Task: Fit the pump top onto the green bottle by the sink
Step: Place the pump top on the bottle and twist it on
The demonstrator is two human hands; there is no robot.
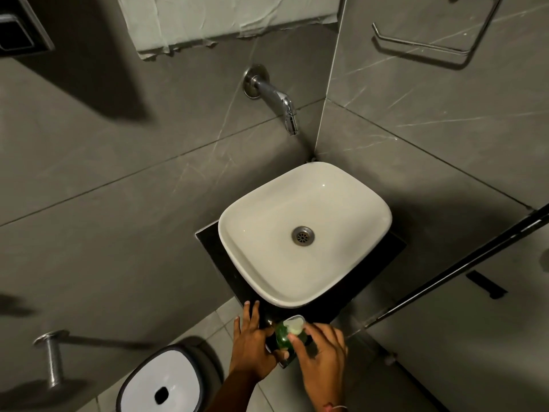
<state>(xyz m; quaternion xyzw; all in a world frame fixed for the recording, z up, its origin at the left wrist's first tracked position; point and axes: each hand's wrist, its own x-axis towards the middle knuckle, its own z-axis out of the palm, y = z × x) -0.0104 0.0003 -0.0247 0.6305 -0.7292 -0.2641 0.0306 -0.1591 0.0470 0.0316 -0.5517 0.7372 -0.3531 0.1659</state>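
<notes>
The green bottle (282, 337) stands on the black counter's front corner, just in front of the white sink (303, 233). My left hand (252, 349) is against the bottle's left side, thumb on it and fingers spread. My right hand (320, 355) reaches in from the right, with its fingers around a pale pump top (294, 325) at the top of the bottle. Motion blur hides whether the pump top is seated on the neck.
A chrome tap (285, 105) juts from the grey tiled wall above the sink. A white-lidded bin (162, 382) stands on the floor at lower left, beside a chrome roll holder (52, 358). A dark glass-door rail (457, 269) runs at the right.
</notes>
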